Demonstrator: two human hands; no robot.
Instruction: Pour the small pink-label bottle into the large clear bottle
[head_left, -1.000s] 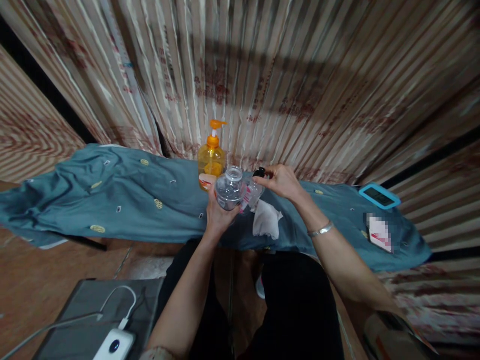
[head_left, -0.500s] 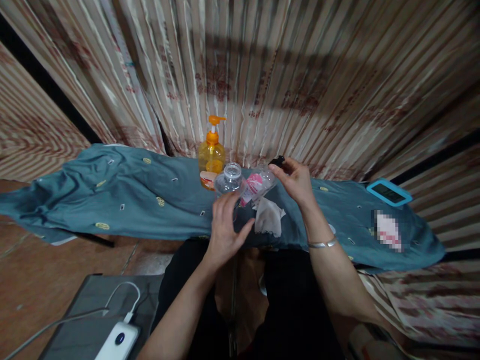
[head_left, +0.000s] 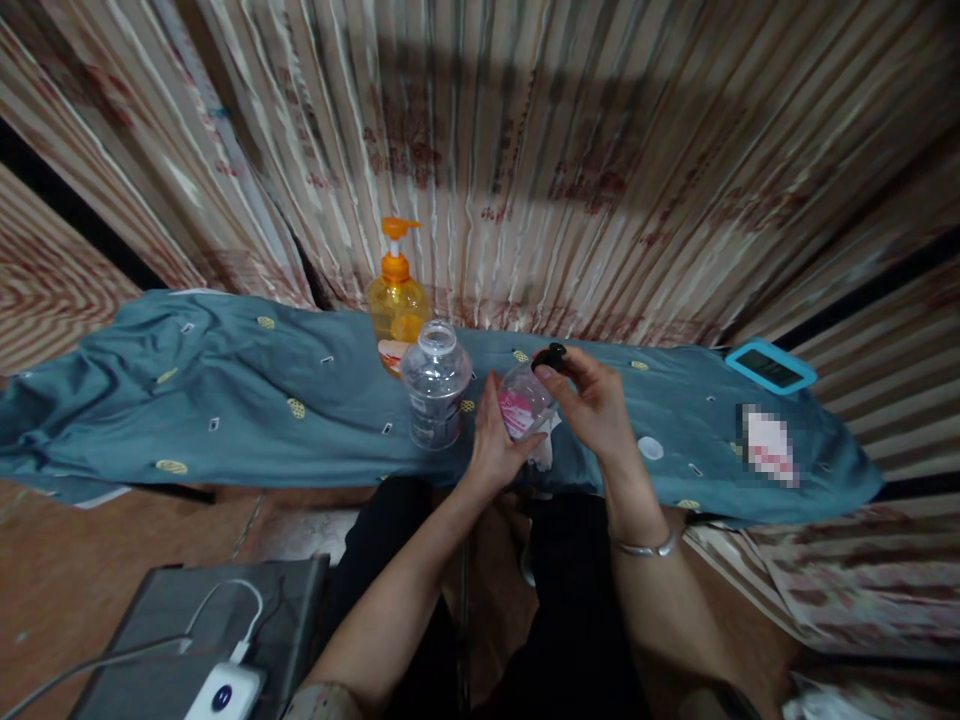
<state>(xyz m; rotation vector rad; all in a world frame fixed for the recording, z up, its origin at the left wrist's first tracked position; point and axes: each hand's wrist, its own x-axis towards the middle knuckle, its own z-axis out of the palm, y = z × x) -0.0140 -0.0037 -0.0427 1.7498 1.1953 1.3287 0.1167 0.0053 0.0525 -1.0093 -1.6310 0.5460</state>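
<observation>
Item, centre of frame: small clear bottle with a pink label (head_left: 523, 405), held tilted between both my hands just above the surface. My left hand (head_left: 495, 440) was wrapped around its lower body from the left, fingers (head_left: 489, 405) closed on it. My right hand (head_left: 592, 400) pinched the black cap (head_left: 551, 357) at the bottle's upper end, thumb and forefinger closed on it; whether the cap was seated or already loose, I could not tell.

Step in hand, as I judged it: working the cap on the small bottle, left hand steadying while the right gripped. The next move would call for a firm hold on the body and a clean twist of the cap without tipping the bottle further.

Item, just left of my left hand: larger clear plastic bottle (head_left: 436, 385), upright, mouth open, apart from my fingers.

Item, behind it, upper centre-left: orange pump dispenser (head_left: 395, 295), upright against the striped curtain (head_left: 600, 150).

Item, partly hidden under my hands: white crumpled tissue (head_left: 546, 452).

Item, right of my right hand: small white disc (head_left: 650, 447), lying flat.

Item, far right: blue-framed device (head_left: 770, 367).

Item, bearing all of the above: teal cloth (head_left: 225, 400) draped over the surface.

Item, lower left: white power bank (head_left: 223, 692) with cable.
</observation>
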